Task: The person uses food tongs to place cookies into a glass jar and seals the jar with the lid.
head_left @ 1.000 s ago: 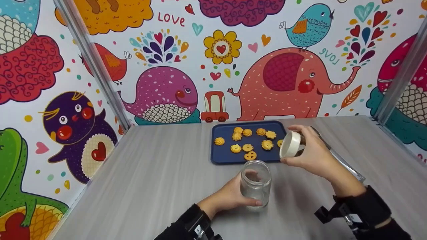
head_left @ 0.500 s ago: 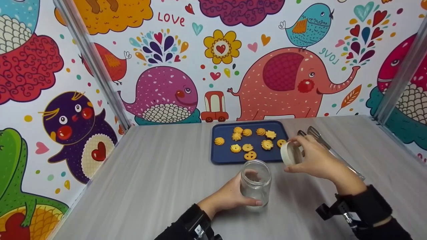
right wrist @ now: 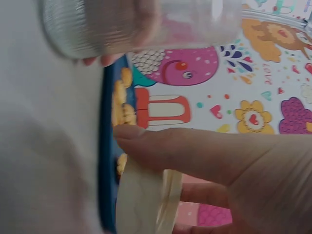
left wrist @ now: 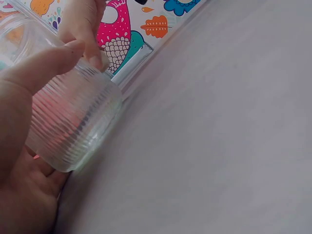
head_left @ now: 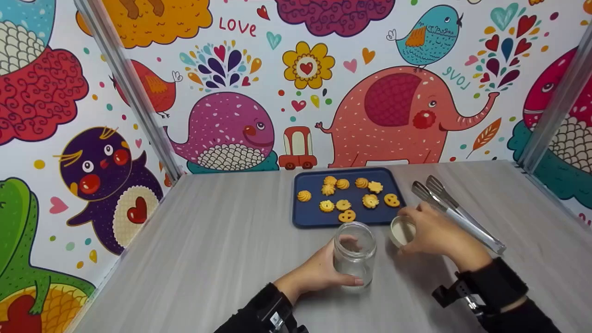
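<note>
Lower centre: left hand (head_left: 318,270) grips glass jar (head_left: 360,263); lower right: right hand (head_left: 432,233) pinches lid (head_left: 401,231), apparently at set-down, which calls for level release.

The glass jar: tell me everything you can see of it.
The glass jar is clear, colourless and cylindrical, with a round, uncovered mouth and fine ridges around its body in the left wrist view. It looks empty. It appears to stand upright on the grey table, on the near side of the blue tray. The left hand grips it low, thumb across the front.
</note>
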